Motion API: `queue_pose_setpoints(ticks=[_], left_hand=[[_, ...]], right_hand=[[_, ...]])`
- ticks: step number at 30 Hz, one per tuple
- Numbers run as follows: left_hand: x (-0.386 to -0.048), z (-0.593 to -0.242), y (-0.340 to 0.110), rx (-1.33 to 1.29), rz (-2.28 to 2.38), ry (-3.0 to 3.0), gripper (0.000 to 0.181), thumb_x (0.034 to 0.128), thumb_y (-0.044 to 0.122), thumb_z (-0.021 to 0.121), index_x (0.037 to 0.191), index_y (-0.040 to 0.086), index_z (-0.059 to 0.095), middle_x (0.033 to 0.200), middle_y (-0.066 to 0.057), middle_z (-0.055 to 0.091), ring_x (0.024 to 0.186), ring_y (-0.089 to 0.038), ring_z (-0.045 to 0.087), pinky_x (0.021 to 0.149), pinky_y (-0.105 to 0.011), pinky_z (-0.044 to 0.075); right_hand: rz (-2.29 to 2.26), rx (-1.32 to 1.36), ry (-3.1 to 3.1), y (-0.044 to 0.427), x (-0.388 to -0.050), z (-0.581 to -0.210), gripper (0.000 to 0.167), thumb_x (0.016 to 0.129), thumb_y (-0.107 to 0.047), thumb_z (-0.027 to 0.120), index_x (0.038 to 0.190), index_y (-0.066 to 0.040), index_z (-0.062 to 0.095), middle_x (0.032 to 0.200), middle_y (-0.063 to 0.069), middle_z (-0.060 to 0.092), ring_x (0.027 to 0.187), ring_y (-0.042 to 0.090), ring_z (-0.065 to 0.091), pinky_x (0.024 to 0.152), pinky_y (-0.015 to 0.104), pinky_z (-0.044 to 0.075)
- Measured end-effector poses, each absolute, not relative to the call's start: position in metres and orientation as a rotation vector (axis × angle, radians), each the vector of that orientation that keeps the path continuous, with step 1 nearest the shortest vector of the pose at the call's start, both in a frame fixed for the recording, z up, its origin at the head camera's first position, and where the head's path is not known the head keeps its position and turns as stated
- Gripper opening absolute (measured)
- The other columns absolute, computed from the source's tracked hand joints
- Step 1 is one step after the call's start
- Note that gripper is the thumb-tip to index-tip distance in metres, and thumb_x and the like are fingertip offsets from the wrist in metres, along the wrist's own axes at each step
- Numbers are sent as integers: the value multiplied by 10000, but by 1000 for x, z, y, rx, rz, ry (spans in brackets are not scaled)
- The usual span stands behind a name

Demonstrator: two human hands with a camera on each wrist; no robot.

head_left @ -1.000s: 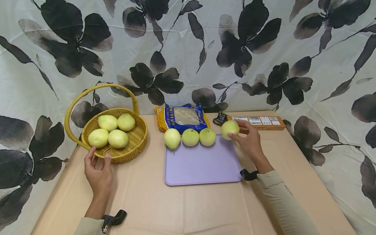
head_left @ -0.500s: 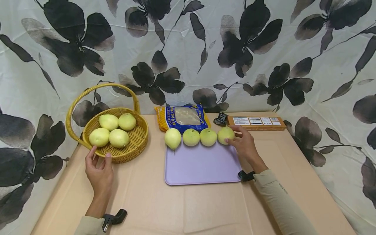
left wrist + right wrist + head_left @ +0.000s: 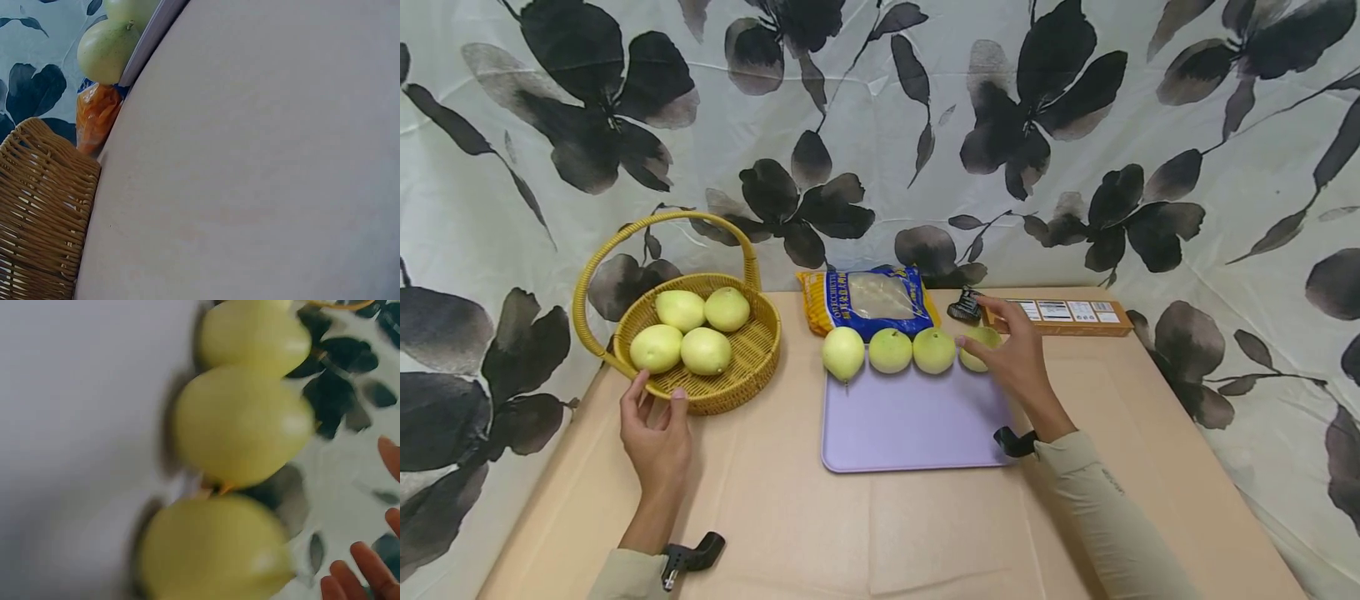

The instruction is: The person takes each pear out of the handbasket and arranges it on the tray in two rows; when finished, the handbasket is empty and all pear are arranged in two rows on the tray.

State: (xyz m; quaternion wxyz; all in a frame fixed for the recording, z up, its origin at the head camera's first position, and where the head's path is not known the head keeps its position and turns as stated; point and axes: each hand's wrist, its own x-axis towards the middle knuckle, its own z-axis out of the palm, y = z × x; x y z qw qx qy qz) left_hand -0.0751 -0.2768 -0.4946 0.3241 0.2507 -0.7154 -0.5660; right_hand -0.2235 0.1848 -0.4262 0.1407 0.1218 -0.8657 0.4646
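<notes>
Beside the near side of the yellow wicker basket [image 3: 741,387], my left hand [image 3: 657,446] rests its fingertips on the outer wall; this hand does not show in the left wrist view. Several pale green pears [image 3: 706,352] lie inside the basket. My right hand [image 3: 1018,354] is above the rightmost pear [image 3: 979,348] of a row, its fingers parted and partly covering it in the head view. In the right wrist view, its fingers [image 3: 372,569] are apart from the pears. That row sits along the back edge of a lilac tray [image 3: 917,425].
Behind the row lies a blue and yellow pasta bag [image 3: 880,304]. To its right are a small black packet [image 3: 964,307] and a flat orange-brown box [image 3: 1075,317]. A floral cloth [image 3: 880,108] hangs behind the beige table [image 3: 790,517].
My right hand brought the last pear left onto the end of the row and let go, then rose from it. The left hand stays at the basket.
</notes>
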Motion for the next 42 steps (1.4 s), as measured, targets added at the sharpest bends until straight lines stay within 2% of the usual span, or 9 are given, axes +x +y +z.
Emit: queue_pose_setpoints(ticks=[3, 12, 21, 25, 30, 34, 39, 42], left_hand=[[-75, -494, -276, 656, -1492, -1872, 595, 1057, 186, 646, 1611, 207, 430, 1666, -66, 395, 1514, -342, 439, 1209, -407, 492], [-77, -492, -276, 647, -1495, -1869, 598, 1054, 187, 653, 1609, 206, 430, 1671, -69, 388, 1512, -346, 439, 1211, -416, 488], [-78, -490, -278, 657, -1498, -1876, 603, 1056, 195, 652, 1613, 209, 422, 1682, -67, 376, 1527, -336, 429, 1225, -499, 465], [-78, -490, -279, 660, -1488, -1882, 602, 1060, 198, 645, 1617, 206, 417, 1685, -65, 371, 1530, -339, 428, 1226, -492, 465], [-77, -490, -279, 673, -1478, -1884, 599, 1061, 195, 639, 1617, 199, 417, 1681, -65, 376, 1530, -342, 430, 1224, -486, 468], [-76, -490, -278, 676, -1475, -1893, 599, 1063, 201, 636, 1619, 198, 412, 1682, -64, 372, 1535, -337, 425, 1226, -494, 464], [-76, -493, -277, 680, -1465, -1908, 598, 1067, 209, 629, 1623, 209, 407, 1688, -61, 364, 1537, -330, 421, 1225, -460, 471], [-76, -495, -277, 670, -1465, -1895, 600, 1061, 199, 638, 1618, 189, 416, 1675, -71, 381, 1523, -342, 433, 1216, -453, 481]], right_hand=[[1344, 488, -2418, 165, -221, -413, 698, 811, -186, 950, 1443, -185, 651, 1429, 92, 624, 1287, 299, 586, 1117, 523, 514], [1431, 806, -2295, 95, -218, -392, 685, 827, -252, 942, 1445, -199, 649, 1466, 34, 624, 1400, 221, 553, 1189, 527, 494], [1589, 956, -2240, 23, -216, -389, 673, 847, -289, 926, 1450, -205, 639, 1476, -11, 627, 1393, 153, 554, 1179, 427, 515], [1651, 1011, -2223, -8, -216, -389, 663, 853, -282, 921, 1447, -194, 639, 1465, -1, 631, 1374, 161, 570, 1172, 421, 519], [1711, 1091, -2222, -43, -219, -394, 660, 862, -275, 914, 1453, -191, 633, 1451, 9, 633, 1352, 167, 593, 1138, 360, 540], [1754, 1148, -2227, -70, -222, -400, 659, 863, -260, 913, 1450, -154, 630, 1425, 28, 642, 1329, 158, 608, 1128, 341, 552], [1752, 1202, -2258, -100, -226, -411, 651, 859, -247, 916, 1440, -158, 638, 1365, 36, 649, 1260, 96, 614, 1099, 201, 534], [1677, 1237, -2326, -117, -227, -418, 651, 859, -253, 917, 1442, -172, 639, 1380, 39, 655, 1249, 102, 621, 1068, 119, 507]])
